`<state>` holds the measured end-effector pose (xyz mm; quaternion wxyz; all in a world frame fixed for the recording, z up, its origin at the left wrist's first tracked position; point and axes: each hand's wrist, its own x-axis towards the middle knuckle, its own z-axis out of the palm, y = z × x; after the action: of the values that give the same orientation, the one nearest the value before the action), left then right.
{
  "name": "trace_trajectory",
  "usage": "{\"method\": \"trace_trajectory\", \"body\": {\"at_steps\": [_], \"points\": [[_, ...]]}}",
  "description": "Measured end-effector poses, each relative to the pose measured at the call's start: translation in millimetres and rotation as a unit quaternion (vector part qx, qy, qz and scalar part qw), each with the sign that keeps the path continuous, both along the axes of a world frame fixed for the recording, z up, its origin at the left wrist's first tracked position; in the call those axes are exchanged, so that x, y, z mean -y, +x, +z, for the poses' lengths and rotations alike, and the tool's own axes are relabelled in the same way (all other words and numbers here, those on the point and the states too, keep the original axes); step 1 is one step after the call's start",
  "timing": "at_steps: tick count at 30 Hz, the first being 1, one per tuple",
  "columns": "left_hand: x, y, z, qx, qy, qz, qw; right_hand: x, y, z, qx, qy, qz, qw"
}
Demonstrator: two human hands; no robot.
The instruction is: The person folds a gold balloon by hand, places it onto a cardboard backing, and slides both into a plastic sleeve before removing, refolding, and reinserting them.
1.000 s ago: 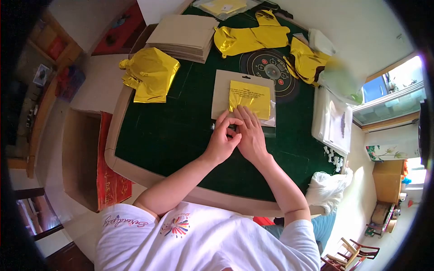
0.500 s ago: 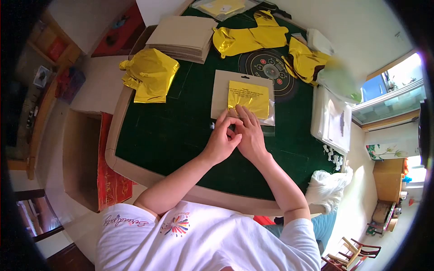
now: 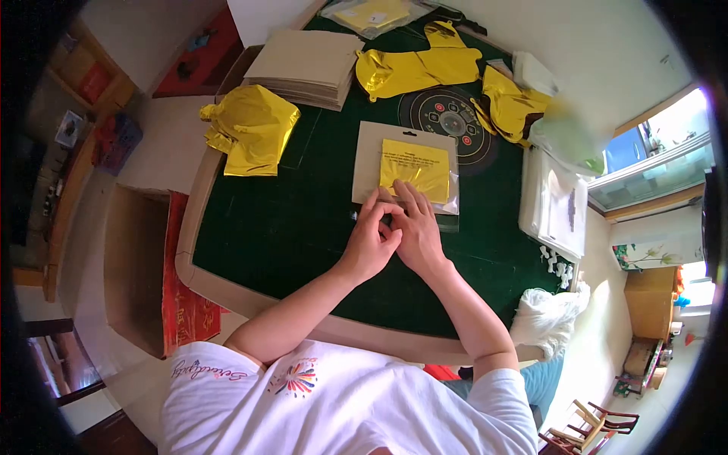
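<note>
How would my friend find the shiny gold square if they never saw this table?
On the big green table, look in front of the left hand and right hand. A tan card lies there, with the flat gold square on it. That one is folded neatly with dark writing, while the loose gold pieces nearby are bigger and crinkly.

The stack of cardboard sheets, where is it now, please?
In the head view, the cardboard stack lies on the far left part of the green table, just beyond the loose gold foil.
</note>
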<state>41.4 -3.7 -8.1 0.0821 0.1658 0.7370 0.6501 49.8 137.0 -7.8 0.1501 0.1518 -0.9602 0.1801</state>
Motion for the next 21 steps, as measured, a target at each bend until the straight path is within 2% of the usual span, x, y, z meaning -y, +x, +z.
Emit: {"method": "trace_trajectory", "body": {"at_steps": [4,6,10,16,18,21], "points": [[0.4,-1.8,2.9,-0.029,-0.003,0.008,1.000,2.5,-0.5,3.5,-0.007,0.007,0.000,1.000],[2.5,1.5,7.6,0.022,-0.017,0.003,1.000,4.9,-0.4,4.0,0.015,0.011,-0.022,1.000],[0.2,-0.6,1.9,0.000,-0.019,0.007,1.000,3.3,0.6,5.5,0.012,0.015,-0.010,1.000],[0.4,-7.0,-0.9,0.035,0.007,-0.007,0.999,3.1,-0.5,2.2,0.003,0.000,-0.008,1.000],[0.7,-8.9,-2.4,0.077,0.050,-0.008,0.996,4.1,-0.8,4.1,-0.009,-0.009,-0.014,1.000],[0.5,-9.1,-0.9,0.058,0.050,-0.010,0.997,1.6,-1.4,3.4,-0.007,0.007,-0.006,1.000]]}}
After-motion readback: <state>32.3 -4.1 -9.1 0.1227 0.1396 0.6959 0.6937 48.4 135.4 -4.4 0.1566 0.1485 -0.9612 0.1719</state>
